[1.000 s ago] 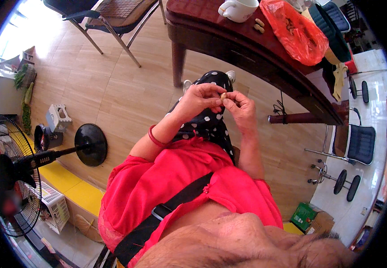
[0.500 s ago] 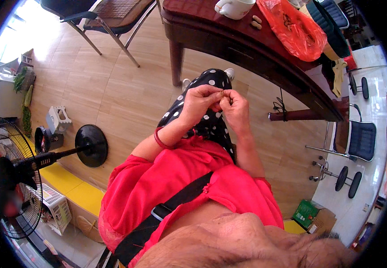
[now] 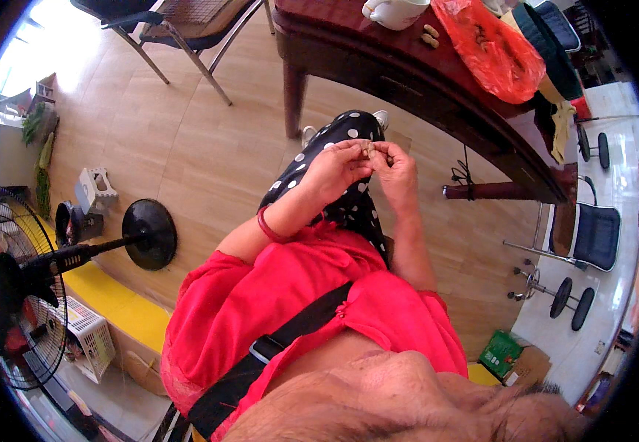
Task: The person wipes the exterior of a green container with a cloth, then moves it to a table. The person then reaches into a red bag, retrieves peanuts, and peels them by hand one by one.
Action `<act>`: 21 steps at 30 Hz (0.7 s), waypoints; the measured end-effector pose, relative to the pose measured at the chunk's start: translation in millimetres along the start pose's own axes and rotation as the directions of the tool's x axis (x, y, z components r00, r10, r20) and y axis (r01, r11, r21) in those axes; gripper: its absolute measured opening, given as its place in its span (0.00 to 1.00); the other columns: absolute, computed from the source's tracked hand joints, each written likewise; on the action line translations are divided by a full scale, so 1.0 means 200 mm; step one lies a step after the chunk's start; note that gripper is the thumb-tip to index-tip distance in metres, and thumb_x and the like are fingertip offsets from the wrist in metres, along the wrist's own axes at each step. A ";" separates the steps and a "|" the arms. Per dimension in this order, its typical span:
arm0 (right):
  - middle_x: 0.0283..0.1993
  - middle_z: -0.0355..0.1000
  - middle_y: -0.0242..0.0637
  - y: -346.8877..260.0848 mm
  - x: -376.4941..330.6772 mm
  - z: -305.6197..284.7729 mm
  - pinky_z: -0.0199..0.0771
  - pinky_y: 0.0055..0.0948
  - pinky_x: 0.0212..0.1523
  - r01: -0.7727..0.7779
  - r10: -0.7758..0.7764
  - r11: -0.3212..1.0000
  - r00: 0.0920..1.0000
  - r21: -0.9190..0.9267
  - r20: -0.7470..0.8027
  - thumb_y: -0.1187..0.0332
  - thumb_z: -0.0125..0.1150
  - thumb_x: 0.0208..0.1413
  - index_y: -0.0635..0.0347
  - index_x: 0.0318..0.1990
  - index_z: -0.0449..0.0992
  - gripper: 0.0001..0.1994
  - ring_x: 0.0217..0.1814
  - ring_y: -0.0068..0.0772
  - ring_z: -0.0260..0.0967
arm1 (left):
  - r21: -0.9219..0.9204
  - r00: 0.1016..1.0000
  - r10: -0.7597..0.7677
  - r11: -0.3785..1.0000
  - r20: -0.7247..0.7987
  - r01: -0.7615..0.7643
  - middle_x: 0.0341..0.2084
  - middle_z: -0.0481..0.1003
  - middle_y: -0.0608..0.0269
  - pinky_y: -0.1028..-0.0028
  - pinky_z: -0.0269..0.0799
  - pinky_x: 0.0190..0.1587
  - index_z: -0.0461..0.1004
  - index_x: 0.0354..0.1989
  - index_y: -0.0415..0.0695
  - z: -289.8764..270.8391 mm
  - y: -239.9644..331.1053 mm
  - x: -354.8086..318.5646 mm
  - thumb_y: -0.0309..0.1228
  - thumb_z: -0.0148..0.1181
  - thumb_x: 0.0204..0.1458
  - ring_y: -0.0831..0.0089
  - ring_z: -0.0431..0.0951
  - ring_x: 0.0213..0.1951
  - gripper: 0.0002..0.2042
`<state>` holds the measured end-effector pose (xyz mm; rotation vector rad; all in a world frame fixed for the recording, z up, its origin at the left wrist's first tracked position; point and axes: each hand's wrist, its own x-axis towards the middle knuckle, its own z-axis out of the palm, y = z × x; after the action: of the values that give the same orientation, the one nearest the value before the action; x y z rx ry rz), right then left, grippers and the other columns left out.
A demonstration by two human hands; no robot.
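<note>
Above my lap, my left hand [image 3: 332,173] and my right hand [image 3: 395,175] meet fingertip to fingertip. Both pinch a small tan peanut [image 3: 368,147], mostly covered by the thumbs and fingers. A red band circles my left wrist. Black trousers with white dots [image 3: 290,175] lie below the hands. On the dark red table [image 3: 349,55] ahead, a couple of unshelled peanuts [image 3: 429,37] rest beside a white cup [image 3: 395,12]. An orange-red plastic bag [image 3: 493,55] lies spread to their right, with some brownish pieces inside.
The table leg [image 3: 293,99] stands just beyond my knees. A chair [image 3: 187,29] is at the far left, and a black standing fan [image 3: 21,272] is at the left. A grey-and-white step stool [image 3: 96,190] sits near the fan base [image 3: 149,233]. Another chair [image 3: 597,236] is at the right.
Both hands stay together, but my fingers have shifted and parted slightly, so more of the tan peanut shows between them. The view has moved a little.
</note>
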<state>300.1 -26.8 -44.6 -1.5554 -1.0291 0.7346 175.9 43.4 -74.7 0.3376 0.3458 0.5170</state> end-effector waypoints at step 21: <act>0.31 0.68 0.40 -0.03 -0.01 -0.04 0.71 0.31 0.31 0.510 -0.494 0.790 0.858 -0.339 0.140 0.77 0.58 0.46 0.61 0.35 0.74 0.07 0.30 0.40 0.69 | -0.049 0.997 0.021 0.999 0.069 -0.017 0.39 0.74 0.55 0.69 0.70 0.46 0.69 0.45 0.34 -0.06 -0.02 0.04 0.23 0.46 0.54 0.68 0.74 0.41 0.11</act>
<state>305.1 -32.5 -37.1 -1.4688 -1.6041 0.2054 178.9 46.2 -89.3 0.3116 0.2624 0.5300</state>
